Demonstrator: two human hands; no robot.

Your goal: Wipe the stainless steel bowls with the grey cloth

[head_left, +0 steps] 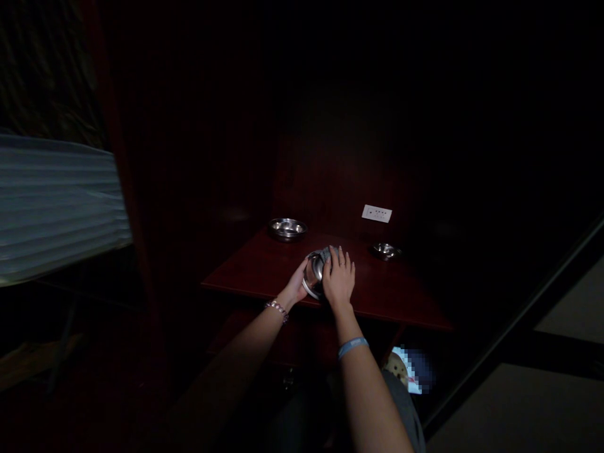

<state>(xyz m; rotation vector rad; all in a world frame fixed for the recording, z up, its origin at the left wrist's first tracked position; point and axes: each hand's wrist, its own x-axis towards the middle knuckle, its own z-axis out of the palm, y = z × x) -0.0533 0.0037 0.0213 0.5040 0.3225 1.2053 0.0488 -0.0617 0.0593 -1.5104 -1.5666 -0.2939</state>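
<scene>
A shiny metal bowl (311,272) is held tilted just above the front part of the dark red shelf (250,270). My left hand (296,287) grips it by its left side, thumb up along the rim. A grey cloth (324,253) lies against the bowl's upper part. Pressing that cloth onto the metal is my right hand (340,280), its fingers stretched over it and partly hiding both. Two more metal bowls rest farther back: a wider one (287,230) on the left and a smaller one (385,251) on the right.
A white socket plate (377,214) is on the back wall, above the smaller bowl. A dark red panel stands on the left, with pale ribbed sheeting (56,204) beyond it. Below the shelf at right are a perforated shoe (396,369) and a pixelated patch. The surroundings are very dark.
</scene>
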